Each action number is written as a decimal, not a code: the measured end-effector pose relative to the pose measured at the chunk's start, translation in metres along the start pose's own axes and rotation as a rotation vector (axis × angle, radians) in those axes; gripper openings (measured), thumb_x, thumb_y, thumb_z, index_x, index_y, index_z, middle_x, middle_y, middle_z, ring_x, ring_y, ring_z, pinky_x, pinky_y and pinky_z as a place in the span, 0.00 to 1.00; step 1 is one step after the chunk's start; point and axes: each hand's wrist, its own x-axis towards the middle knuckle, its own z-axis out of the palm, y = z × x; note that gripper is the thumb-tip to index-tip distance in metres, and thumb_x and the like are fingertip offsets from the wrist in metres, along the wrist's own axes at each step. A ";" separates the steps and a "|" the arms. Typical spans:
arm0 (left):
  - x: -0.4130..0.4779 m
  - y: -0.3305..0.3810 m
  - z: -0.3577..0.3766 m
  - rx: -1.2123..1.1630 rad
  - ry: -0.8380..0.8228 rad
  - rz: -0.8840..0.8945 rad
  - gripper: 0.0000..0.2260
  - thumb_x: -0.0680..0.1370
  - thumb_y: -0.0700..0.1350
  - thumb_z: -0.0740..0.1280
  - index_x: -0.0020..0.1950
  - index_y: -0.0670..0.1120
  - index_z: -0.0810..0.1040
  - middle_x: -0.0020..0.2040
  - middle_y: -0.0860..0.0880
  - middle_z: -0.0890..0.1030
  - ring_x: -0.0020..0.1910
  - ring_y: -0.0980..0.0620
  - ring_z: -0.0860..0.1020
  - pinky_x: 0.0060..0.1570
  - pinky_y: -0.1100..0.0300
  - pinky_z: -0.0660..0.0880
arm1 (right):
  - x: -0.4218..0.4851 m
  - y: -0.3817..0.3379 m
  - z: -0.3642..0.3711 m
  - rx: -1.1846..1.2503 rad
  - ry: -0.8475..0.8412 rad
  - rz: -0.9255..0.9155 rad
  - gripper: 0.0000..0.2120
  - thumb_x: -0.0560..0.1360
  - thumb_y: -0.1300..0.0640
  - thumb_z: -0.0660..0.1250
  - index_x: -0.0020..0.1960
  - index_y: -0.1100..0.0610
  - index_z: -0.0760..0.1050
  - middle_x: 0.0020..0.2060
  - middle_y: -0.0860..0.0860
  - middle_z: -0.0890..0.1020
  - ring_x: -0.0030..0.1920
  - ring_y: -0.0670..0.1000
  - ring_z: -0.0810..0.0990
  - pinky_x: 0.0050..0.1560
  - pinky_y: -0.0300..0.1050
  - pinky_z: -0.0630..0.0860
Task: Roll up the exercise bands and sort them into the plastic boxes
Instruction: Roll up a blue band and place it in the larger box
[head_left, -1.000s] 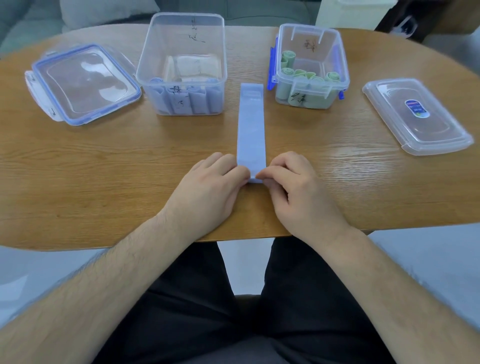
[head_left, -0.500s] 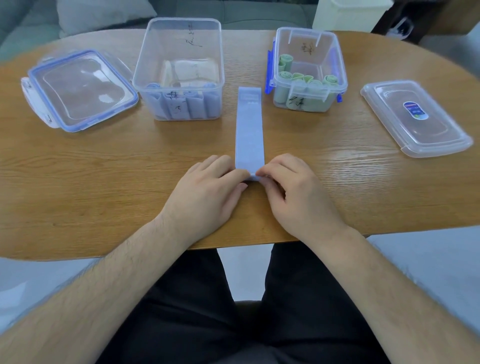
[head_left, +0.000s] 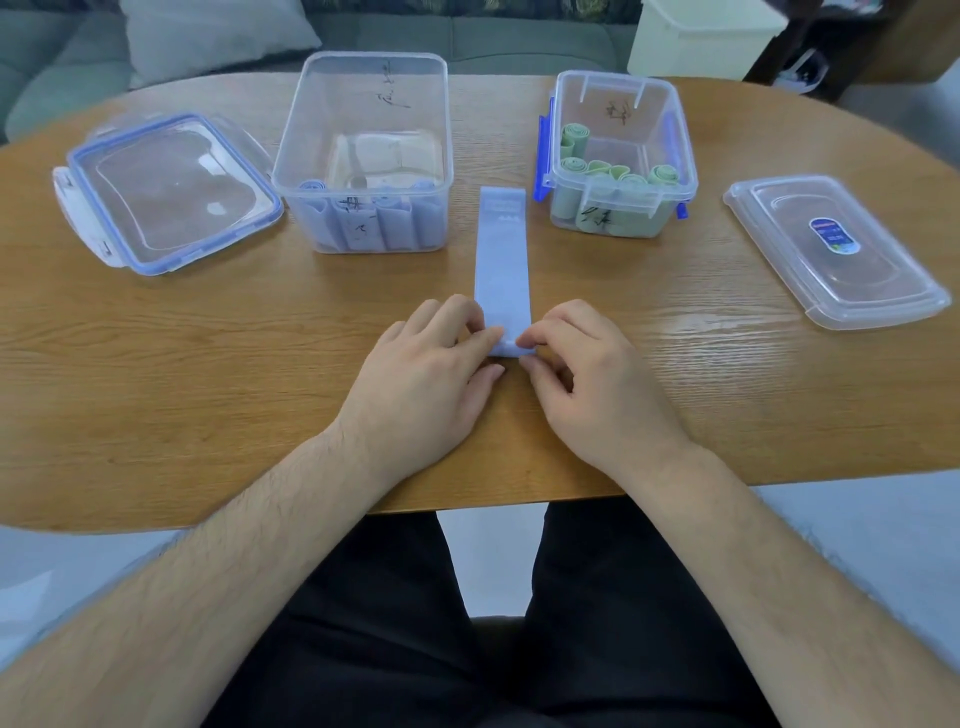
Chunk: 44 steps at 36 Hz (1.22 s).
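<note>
A light blue exercise band lies flat on the wooden table, pointing away from me between the two boxes. Its near end is curled into a small roll. My left hand and my right hand pinch that roll from either side with their fingertips. The larger clear box at the back left holds several rolled blue bands standing along its front wall. The smaller clear box with blue clips, at the back right, holds several rolled green bands.
A blue-rimmed lid lies at the far left of the table. A plain clear lid with a sticker lies at the far right. A sofa and a pale bin stand beyond the table's far edge.
The fingers have turned the band's near end over into a small roll. Both hands stay at the same place on the table.
</note>
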 end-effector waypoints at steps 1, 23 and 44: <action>0.001 0.001 0.000 -0.011 0.008 0.007 0.13 0.79 0.47 0.67 0.62 0.46 0.80 0.54 0.47 0.76 0.49 0.45 0.76 0.42 0.47 0.77 | 0.001 0.000 0.000 0.003 0.003 0.005 0.04 0.79 0.61 0.68 0.53 0.57 0.80 0.49 0.48 0.76 0.45 0.47 0.75 0.48 0.45 0.76; 0.015 -0.006 0.007 0.008 0.028 -0.005 0.13 0.79 0.46 0.65 0.63 0.46 0.80 0.59 0.48 0.76 0.52 0.45 0.75 0.45 0.46 0.76 | 0.017 0.007 0.009 -0.043 0.079 0.054 0.05 0.79 0.55 0.67 0.52 0.54 0.80 0.48 0.47 0.75 0.40 0.44 0.69 0.36 0.53 0.78; 0.046 -0.019 0.017 0.017 0.032 -0.091 0.10 0.77 0.50 0.67 0.56 0.48 0.80 0.52 0.50 0.80 0.51 0.45 0.76 0.43 0.50 0.75 | 0.048 0.029 0.011 -0.062 0.025 0.091 0.10 0.80 0.52 0.64 0.57 0.51 0.82 0.50 0.45 0.76 0.48 0.47 0.75 0.44 0.53 0.79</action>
